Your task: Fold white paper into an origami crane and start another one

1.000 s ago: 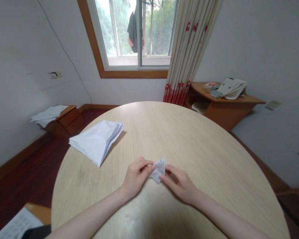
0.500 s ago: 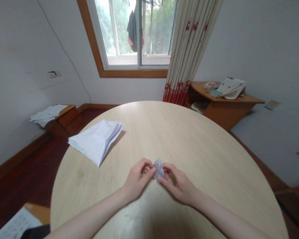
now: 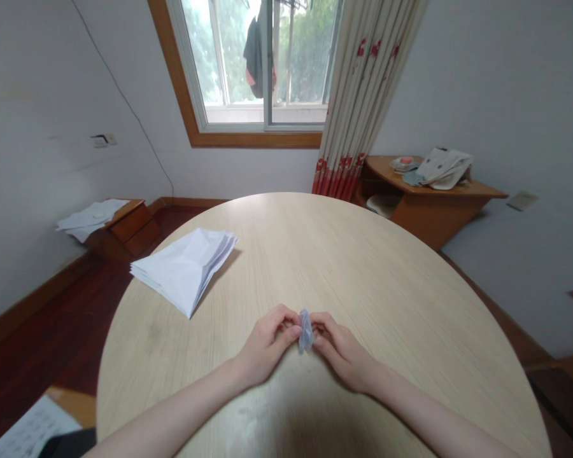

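Observation:
Between my two hands is a small folded piece of pale, bluish-white paper (image 3: 305,332), standing narrow and upright just above the table. My left hand (image 3: 272,340) pinches its left side between thumb and fingers. From the right, my right hand (image 3: 341,350) grips the other side with thumb and bent fingertips. The fingertips partly cover the folded paper, so its exact shape is hard to make out. Farther off to the left, a stack of creased white paper sheets (image 3: 179,267) lies on the round wooden table (image 3: 363,273), apart from both hands.
Behind the table are a window (image 3: 233,121) and a curtain (image 3: 358,95). A corner desk (image 3: 439,213) at the right bears a cloth bag (image 3: 444,168). At left, a small cabinet (image 3: 134,232) holds papers (image 3: 93,215). A printed sheet (image 3: 33,426) lies at the lower left.
The folded paper has turned and been pressed narrower, its wide face now edge-on. Both hands have shifted only slightly and keep their pinch on it. The paper stack stays put.

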Action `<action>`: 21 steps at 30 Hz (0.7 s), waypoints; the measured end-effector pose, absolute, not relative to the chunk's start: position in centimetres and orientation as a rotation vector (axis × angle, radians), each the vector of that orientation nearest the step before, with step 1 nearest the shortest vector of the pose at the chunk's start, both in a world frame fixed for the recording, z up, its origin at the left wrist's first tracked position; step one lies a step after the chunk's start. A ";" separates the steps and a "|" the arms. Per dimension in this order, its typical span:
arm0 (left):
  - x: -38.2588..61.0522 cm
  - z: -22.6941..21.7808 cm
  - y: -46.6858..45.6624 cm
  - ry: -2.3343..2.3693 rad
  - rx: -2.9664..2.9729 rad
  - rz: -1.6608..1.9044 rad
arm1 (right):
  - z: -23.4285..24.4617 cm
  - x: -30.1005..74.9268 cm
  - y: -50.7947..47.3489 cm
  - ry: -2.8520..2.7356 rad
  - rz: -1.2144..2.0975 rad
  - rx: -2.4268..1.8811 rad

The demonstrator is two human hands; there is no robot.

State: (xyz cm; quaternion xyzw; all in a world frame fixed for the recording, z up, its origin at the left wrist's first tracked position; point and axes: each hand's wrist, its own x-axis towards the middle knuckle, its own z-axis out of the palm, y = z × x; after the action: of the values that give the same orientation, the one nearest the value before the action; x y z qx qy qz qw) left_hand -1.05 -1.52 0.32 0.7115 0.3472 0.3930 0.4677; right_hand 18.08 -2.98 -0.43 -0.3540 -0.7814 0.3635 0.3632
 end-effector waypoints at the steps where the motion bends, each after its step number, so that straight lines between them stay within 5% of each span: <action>1: -1.1 0.3 -1.5 0.853 1.757 0.963 | -0.4 18.0 -3.0 -2.004 0.930 -0.910; 21: -1.2 0.2 -2.0 0.837 2.042 1.012 | 0.0 17.7 -3.2 -1.954 0.859 -0.959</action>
State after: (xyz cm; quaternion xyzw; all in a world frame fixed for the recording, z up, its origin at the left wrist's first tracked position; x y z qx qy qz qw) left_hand -1.17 -2.02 0.21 0.7882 0.3229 0.3907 0.3491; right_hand 17.65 -3.16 0.01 -0.3774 -0.7689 0.3380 0.3900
